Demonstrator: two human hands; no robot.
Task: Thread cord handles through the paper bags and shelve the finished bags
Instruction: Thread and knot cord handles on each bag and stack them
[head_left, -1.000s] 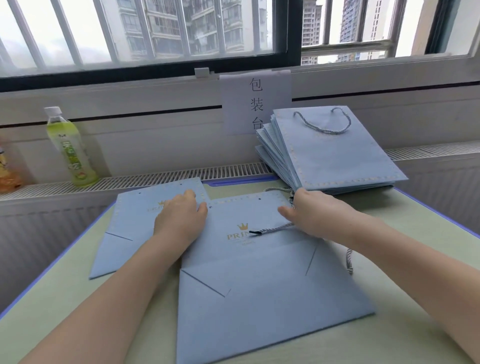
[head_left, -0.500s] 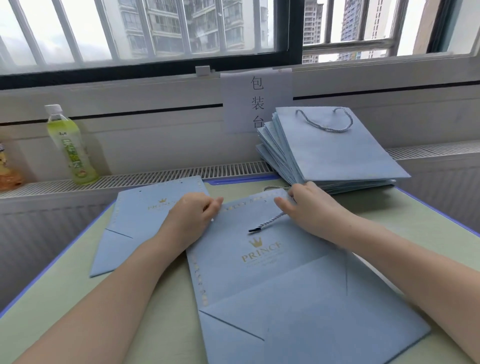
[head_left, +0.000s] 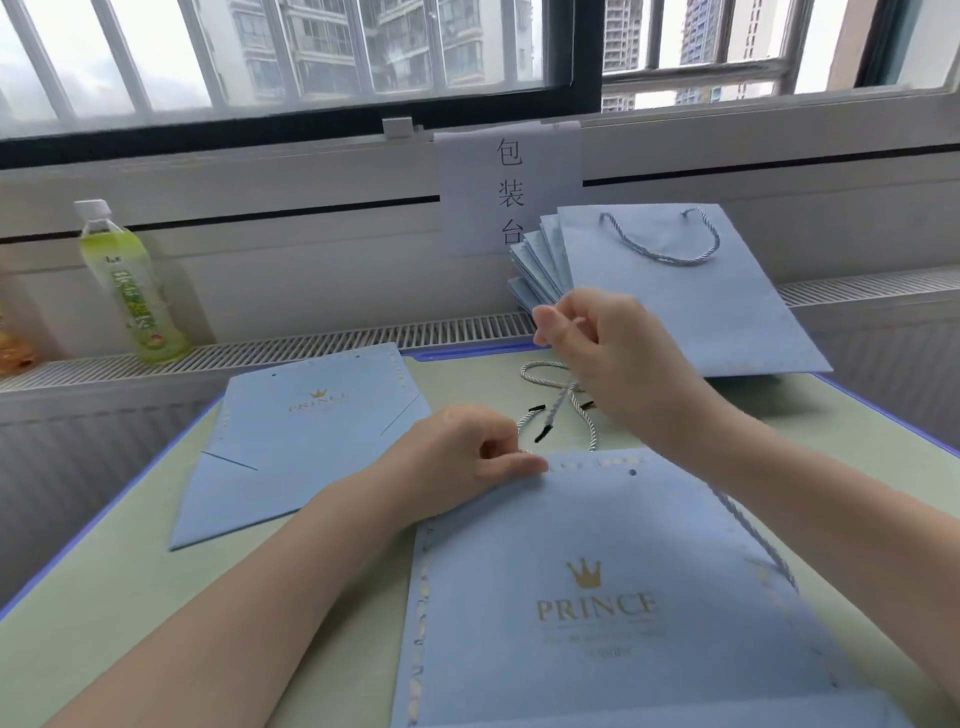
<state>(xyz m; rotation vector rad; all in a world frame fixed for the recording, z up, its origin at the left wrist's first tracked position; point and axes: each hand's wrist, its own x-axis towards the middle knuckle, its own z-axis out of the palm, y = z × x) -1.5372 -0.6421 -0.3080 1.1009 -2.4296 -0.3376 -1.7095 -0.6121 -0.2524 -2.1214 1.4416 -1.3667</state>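
Both hands on task: left hand (head_left: 480, 452) pinches bag (head_left: 613, 597) corner, right hand (head_left: 608, 353) lifts cord (head_left: 558, 410).

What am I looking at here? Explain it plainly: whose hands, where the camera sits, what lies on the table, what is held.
There is no machine: these are a person's two bare hands, filmed by one wide-angle camera worn on the head, looking forward and down.

On the pale green table lies a flat light-blue paper bag printed PRINCE. The left hand pinches its top edge. The right hand is raised and pinches a twisted blue-white cord with a black tip. More loose cords lie behind.

A second flat blue bag lies to the left. A stack of finished blue bags, the top one with a cord handle, leans at the back right. A green drink bottle stands on the sill.
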